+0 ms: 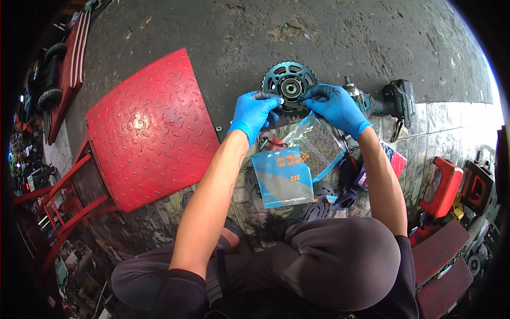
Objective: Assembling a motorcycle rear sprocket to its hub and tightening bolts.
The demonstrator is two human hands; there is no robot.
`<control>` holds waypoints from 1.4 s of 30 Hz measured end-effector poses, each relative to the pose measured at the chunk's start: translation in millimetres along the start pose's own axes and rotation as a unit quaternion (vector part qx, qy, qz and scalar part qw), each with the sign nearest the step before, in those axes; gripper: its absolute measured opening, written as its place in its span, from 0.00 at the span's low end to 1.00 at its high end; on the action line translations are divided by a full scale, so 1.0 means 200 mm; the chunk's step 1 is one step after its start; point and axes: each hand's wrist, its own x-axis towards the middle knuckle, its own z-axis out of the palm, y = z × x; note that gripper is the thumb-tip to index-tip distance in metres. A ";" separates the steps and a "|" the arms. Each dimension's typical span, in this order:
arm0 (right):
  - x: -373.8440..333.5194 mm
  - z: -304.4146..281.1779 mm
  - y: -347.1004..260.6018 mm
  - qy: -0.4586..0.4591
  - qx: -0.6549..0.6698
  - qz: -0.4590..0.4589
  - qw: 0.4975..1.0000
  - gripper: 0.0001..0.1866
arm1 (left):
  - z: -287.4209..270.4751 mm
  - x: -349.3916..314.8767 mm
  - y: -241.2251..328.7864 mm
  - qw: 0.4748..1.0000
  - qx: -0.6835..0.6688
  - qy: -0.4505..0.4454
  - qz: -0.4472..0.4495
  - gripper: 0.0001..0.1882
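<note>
A dark toothed sprocket with cut-outs and a round bearing in its hub stands before me, just above the ground. My left hand, in a blue glove, is closed at its lower left, the thumb close to the hub; a small pale spot shows at the fingertips, too small to name. My right hand, also gloved in blue, grips the sprocket's right side, with dark stains on its fingers. Below the sprocket lie a clear plastic bag with blue and orange print and a second clear bag.
A cordless impact wrench lies right of my right hand. A red tread-plate platform is at the left. A red-and-blue packet lies by my right forearm. Red tool cases stand at the far right.
</note>
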 end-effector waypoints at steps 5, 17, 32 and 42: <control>0.07 -0.05 -0.02 -0.047 0.046 0.076 0.995 0.13 | -0.01 0.04 -0.03 1.000 -0.004 0.000 0.000 0.03; 0.25 -0.12 0.09 -0.137 0.024 0.132 0.981 0.17 | -0.02 0.19 -0.07 0.996 0.070 -0.006 -0.058 0.11; 0.26 -0.10 0.09 -0.085 -0.009 0.109 0.990 0.13 | -0.03 0.17 -0.09 0.984 0.175 0.038 0.018 0.10; 0.25 -0.07 0.11 -0.052 -0.024 0.089 0.994 0.11 | 0.01 0.16 -0.04 0.964 0.247 0.071 0.071 0.10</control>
